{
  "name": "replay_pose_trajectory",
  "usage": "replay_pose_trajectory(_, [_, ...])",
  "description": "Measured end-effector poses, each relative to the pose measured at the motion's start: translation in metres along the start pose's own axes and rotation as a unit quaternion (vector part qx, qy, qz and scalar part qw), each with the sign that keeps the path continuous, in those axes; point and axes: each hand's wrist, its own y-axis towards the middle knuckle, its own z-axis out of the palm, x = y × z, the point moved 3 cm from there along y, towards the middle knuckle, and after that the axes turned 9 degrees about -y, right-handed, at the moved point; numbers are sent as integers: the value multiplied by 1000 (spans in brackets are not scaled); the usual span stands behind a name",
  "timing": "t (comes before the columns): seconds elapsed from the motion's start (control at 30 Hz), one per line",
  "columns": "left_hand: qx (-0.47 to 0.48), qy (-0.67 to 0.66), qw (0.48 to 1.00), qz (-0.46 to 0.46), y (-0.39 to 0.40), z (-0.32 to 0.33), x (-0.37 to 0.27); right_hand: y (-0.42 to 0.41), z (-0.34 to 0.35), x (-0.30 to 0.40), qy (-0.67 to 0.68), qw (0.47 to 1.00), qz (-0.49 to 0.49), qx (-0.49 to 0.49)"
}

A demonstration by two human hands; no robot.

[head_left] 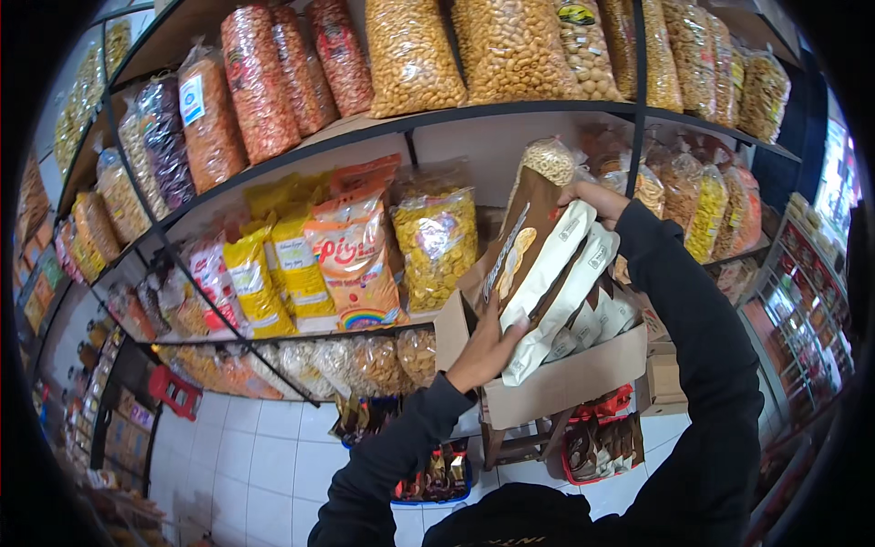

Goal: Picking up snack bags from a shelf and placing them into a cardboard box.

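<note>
Both my hands hold brown-and-white snack pouches [547,294] tilted above an open cardboard box [567,383]. My left hand [487,347] grips their lower left edge, its thumb on a white side panel. Near the top, my right hand [593,199] is closed on the upper edge of the pouches. More white-and-brown pouches [601,318] stand inside the box, partly hidden by the held ones. The box rests on a dark wooden stool [523,444].
Metal-framed shelves carry large bags of nuts [523,55], yellow packs [301,267] and a chip bag [435,249]. On the tiled floor are a blue-rimmed basket [437,502], a red basket [569,472] and a small carton [664,383]. A red plastic stool [174,392] stands left.
</note>
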Motion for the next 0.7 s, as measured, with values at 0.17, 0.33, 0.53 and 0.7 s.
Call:
replay_pose_trajectory(0.17, [47,56,995,70,-6,-1,-8,0,19,9,-121,990,22,-72])
replay_pose_trajectory(0.33, [47,84,994,43,-3,-13,5,2,29,10,-132,986,73,-78])
replay_pose_trajectory(0.53, [30,120,990,63,0,-19,9,-4,31,14,-229,965,87,-93])
replay_pose_trajectory(0.7, [32,154,987,15,-9,-13,9,-18,36,6,-200,972,72,-102])
